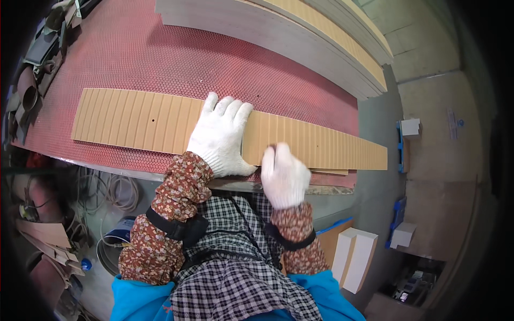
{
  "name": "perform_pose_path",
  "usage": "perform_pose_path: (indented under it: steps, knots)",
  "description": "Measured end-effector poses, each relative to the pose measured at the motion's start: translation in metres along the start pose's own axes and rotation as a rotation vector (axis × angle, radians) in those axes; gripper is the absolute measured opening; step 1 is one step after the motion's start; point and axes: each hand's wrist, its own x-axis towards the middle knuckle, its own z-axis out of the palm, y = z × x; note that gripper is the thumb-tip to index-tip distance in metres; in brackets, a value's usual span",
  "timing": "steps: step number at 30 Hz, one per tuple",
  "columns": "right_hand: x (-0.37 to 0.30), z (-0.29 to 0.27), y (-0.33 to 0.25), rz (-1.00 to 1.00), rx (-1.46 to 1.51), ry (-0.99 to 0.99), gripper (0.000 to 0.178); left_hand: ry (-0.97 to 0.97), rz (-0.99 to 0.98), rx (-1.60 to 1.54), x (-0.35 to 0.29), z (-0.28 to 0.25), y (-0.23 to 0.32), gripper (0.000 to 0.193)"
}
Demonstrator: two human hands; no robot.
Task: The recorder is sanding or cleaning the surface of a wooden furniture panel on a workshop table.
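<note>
While boards (278,40) face panel (267,128), left grip (220,134) spread atop, right grip (285,174) curled, contents unclear.

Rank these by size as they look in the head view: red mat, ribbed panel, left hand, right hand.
Largest to smallest:
1. red mat
2. ribbed panel, partly covered
3. left hand, spread
4. right hand, fingers curled

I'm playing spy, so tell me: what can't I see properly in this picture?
All in the head view:
Anything inside the right grip: its own curl hides it.
Part of the grooved board: covered by the left grip.
Part of the stacked boards: cut off by the top edge.
Silvery things, lower right: too small to name.
</note>
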Motion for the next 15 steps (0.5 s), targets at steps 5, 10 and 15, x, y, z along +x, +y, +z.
perform_pose_path:
  steps: [5,10,15]
  knots:
    - [-0.053,-0.006,0.000,0.006,0.004,-0.138,0.019,0.012,0.010,0.027,-0.001,0.006,-0.003,0.103]
    - [-0.044,-0.017,-0.009,0.078,0.126,0.003,0.015,-0.007,0.024,0.022,0.001,0.001,0.001,0.105]
    - [-0.035,-0.008,-0.015,0.014,0.168,0.012,0.014,0.009,0.053,0.009,-0.001,0.001,-0.003,0.108]
